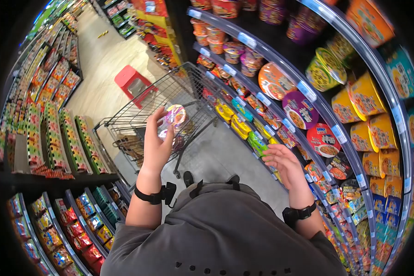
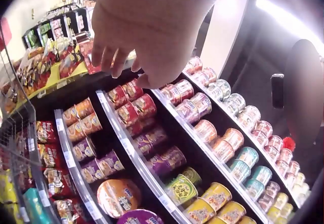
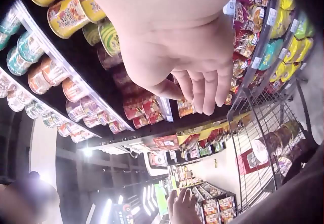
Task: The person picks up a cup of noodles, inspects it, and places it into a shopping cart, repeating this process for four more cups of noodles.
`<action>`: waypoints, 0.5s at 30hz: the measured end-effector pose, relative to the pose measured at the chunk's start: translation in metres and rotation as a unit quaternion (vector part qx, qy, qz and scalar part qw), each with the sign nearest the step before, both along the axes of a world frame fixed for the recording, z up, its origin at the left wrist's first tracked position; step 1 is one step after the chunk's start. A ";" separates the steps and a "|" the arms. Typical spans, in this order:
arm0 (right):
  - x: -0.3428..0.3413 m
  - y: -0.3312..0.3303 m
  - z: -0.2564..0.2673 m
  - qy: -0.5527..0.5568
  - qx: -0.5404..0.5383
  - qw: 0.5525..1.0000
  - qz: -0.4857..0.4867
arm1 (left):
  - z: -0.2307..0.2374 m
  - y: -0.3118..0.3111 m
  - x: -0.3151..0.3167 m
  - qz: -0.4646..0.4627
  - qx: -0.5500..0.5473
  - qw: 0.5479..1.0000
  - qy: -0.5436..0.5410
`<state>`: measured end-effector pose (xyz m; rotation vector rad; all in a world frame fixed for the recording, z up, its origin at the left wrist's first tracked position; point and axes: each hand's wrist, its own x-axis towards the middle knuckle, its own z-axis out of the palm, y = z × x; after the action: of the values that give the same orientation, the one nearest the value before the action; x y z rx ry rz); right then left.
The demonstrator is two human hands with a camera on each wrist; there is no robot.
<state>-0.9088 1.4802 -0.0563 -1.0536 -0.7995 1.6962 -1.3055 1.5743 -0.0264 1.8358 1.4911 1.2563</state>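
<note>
Wearing a dark grey cloth shirt [image 1: 225, 230], nearest the head camera, and standing among grey-edged shelves [image 1: 307, 91]. Holding out the left hand [image 1: 156, 140] before a dark metal wire cart [image 1: 191, 85], fingers relaxed and gripping nothing; overlapping in the head view a purple-and-yellow round noodle cup [image 1: 176, 112], probably lying in the cart beyond, though showing too poorly for certainty. Holding the right hand [image 1: 286, 166] beside the shelves with fingers loose and grasping nothing, near a shiny green plastic packet [image 1: 256, 143]. Judging the loading as begun, from seeing a few pale-lidded cups [image 3: 259, 150] already lying in the cart; leaving an orange round bowl [image 1: 276, 80], a purple round bowl [image 1: 300, 109] and a red round bowl [image 1: 323, 139] on the shelves, unpicked by either hand.
</note>
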 end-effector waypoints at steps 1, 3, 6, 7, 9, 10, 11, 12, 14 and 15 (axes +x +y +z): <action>-0.012 0.006 0.000 -0.016 -0.010 1.000 0.005 | -0.001 -0.003 -0.014 0.008 0.000 1.000 0.001; -0.040 0.018 0.003 -0.027 -0.014 0.999 0.022 | -0.003 -0.008 -0.049 0.030 -0.011 0.999 0.004; -0.086 0.036 0.004 -0.038 -0.013 0.998 0.048 | -0.010 -0.016 -0.110 0.064 -0.029 0.998 -0.005; -0.103 0.042 0.004 -0.037 -0.007 0.998 0.058 | -0.014 -0.018 -0.130 0.077 -0.035 0.996 -0.018; -0.137 0.052 0.008 -0.042 -0.007 0.996 0.078 | -0.019 -0.025 -0.167 0.096 -0.053 0.993 -0.038; -0.153 0.056 0.009 -0.046 -0.008 0.995 0.091 | -0.021 -0.027 -0.183 0.101 -0.070 0.991 -0.060; -0.167 0.060 0.010 -0.050 -0.008 0.994 0.097 | -0.024 -0.030 -0.199 0.106 -0.087 0.987 -0.081; -0.182 0.064 0.010 -0.053 -0.006 0.992 0.113 | -0.028 -0.032 -0.215 0.107 -0.094 0.986 -0.081; -0.208 0.071 0.010 -0.059 -0.004 0.989 0.133 | -0.035 -0.037 -0.239 0.108 -0.103 0.984 -0.093; -0.221 0.074 0.010 -0.063 -0.004 0.988 0.141 | -0.038 -0.039 -0.251 0.104 -0.112 0.983 -0.100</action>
<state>-1.1301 1.5545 -0.0459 -1.1017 -1.0648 1.8818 -1.5568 1.5355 -0.0641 1.3986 1.6665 1.2665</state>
